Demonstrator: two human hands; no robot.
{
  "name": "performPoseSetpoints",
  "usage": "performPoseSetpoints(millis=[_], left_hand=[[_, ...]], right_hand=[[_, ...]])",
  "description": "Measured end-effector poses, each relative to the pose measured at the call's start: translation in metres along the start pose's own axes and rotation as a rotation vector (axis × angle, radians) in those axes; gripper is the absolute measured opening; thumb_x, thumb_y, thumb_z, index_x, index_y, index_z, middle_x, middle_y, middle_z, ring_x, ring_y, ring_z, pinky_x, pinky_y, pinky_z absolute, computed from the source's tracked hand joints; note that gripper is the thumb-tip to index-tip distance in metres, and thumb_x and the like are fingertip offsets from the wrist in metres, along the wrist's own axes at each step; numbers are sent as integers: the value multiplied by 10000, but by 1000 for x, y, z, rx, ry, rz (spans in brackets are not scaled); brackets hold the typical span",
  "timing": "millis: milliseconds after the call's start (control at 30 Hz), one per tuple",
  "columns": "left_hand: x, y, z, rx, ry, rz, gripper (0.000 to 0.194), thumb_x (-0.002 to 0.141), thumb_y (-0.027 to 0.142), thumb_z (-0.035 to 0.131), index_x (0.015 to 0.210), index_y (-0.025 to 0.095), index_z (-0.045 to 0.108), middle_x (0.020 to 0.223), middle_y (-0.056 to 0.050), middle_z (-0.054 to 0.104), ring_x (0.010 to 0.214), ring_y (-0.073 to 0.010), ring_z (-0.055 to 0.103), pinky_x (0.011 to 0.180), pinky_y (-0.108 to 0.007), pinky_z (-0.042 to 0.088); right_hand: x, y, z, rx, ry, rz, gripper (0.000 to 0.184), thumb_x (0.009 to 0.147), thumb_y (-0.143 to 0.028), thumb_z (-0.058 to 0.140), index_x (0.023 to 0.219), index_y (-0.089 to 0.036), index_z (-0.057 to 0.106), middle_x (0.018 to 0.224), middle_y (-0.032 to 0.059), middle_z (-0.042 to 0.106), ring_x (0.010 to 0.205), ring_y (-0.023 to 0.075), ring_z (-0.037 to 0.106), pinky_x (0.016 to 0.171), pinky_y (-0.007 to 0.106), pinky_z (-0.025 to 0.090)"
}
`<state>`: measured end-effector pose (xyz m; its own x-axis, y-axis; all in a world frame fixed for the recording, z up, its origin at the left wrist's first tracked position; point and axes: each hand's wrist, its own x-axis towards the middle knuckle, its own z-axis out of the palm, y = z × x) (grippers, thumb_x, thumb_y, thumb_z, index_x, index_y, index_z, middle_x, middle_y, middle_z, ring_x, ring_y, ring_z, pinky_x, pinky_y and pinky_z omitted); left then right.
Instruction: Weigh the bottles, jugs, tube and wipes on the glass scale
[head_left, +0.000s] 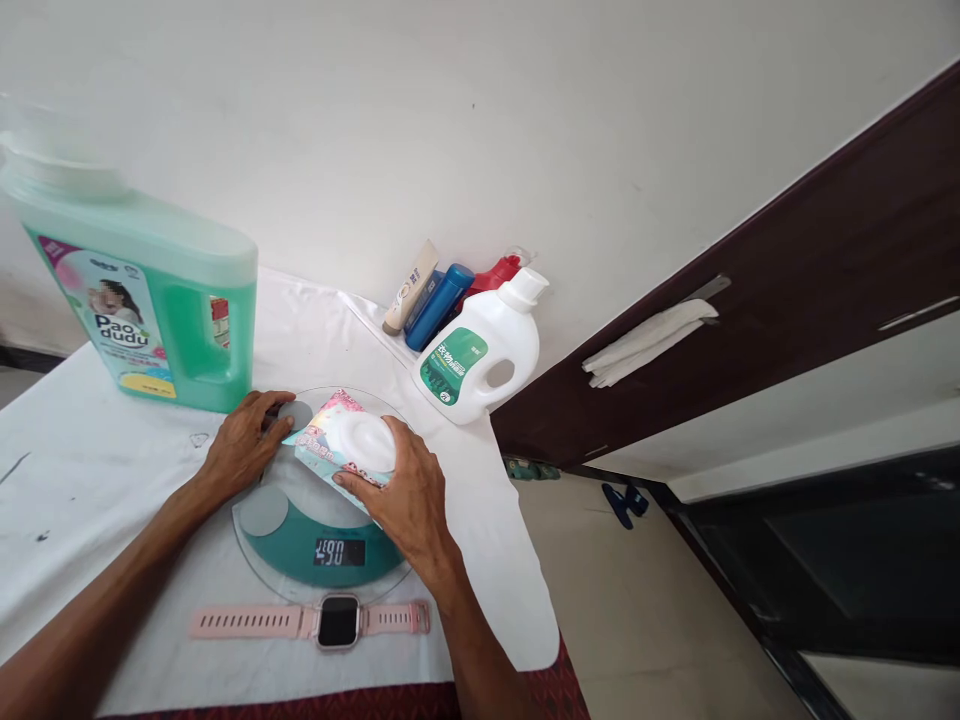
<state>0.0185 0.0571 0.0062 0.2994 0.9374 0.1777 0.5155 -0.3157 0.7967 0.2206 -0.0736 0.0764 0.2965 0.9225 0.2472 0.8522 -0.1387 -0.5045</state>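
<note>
My right hand [411, 490] is closed around the near right side of a pack of wet wipes [330, 438] with a white lid and a pink and light-blue floral wrapper. The pack is over the round glass scale [330, 583]; whether its underside touches the glass I cannot tell. My left hand [247, 440] lies at the scale's left edge by a grey round pad, thumb and fingers apart, holding nothing. The scale's display [340, 552] is lit with digits. In front of the scale a pink-strapped smartwatch [338, 622] lies flat.
A large green detergent jug [169, 320] stands at the left. Against the wall are a white detergent bottle [480, 350], a blue bottle [441, 305], a beige tube [411, 288] and a red bottle [495, 272]. The white-covered table's right edge drops to the floor [637, 610].
</note>
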Motion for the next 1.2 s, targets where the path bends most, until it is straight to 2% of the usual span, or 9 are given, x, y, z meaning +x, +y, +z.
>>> performPoseSetpoints(millis=[167,367,467,633,767,867,967,1067,1200], left_hand=[[-1,-1,1,-23,17,12,503,891,523,492,1227,210,698,1132,-97,694,989,-287,699,938,-452,560],[-2,3,3,-51,18,-23,474,898,502,499,1226,222,697,1159,-85,694,974,-274,692,902,-432,553],[-1,3,4,-60,20,-27,457,906,494,502,1221,225,696,1155,-84,696,978,-276,689,901,-443,547],[-2,3,4,-86,24,-7,385,932,431,518,1218,237,687,1138,-72,699,952,-255,681,904,-436,555],[-3,2,6,-102,36,6,343,951,381,531,1224,241,682,1136,-65,699,957,-245,682,916,-421,565],[-5,1,8,-120,51,10,318,951,331,544,1224,240,681,1140,-68,692,983,-246,686,941,-425,567],[-7,2,9,-140,49,13,320,948,269,547,1239,221,672,1148,-89,680,975,-248,683,938,-430,569],[-8,2,9,-133,52,11,319,942,239,571,1243,215,674,1151,-95,680,992,-243,686,930,-407,569],[-9,2,10,-124,53,13,327,927,193,578,1240,211,669,1136,-92,671,1018,-244,680,958,-407,556]], right_hand=[[12,10,-12,161,56,31,689,685,-480,931,1258,-229,641,1133,76,772,1060,317,731,905,447,580],[65,28,-17,-5,346,38,694,716,-519,876,1284,-215,618,1236,125,748,1130,355,695,939,472,538],[111,37,-4,-138,394,63,662,750,-474,841,1294,-188,596,1262,164,726,1169,366,665,971,478,507],[178,42,38,-232,329,92,544,824,-390,774,1271,-143,585,1239,206,708,1180,356,633,1020,474,462],[202,45,65,-203,275,106,532,860,-382,732,1256,-59,584,1235,280,685,1182,378,626,1022,499,472],[205,44,65,-175,255,105,633,851,-389,738,1308,7,548,1270,344,647,1232,416,600,1052,550,463],[198,29,54,-138,308,6,782,833,-467,761,1408,-13,488,1465,373,517,1401,453,476,1163,636,361],[175,-9,44,55,316,-195,832,817,-629,757,1412,-99,517,1510,299,516,1453,428,437,1211,655,312],[138,-81,49,619,-142,-294,662,859,-686,707,1316,-217,605,1410,152,656,1309,305,615,1111,517,493]])
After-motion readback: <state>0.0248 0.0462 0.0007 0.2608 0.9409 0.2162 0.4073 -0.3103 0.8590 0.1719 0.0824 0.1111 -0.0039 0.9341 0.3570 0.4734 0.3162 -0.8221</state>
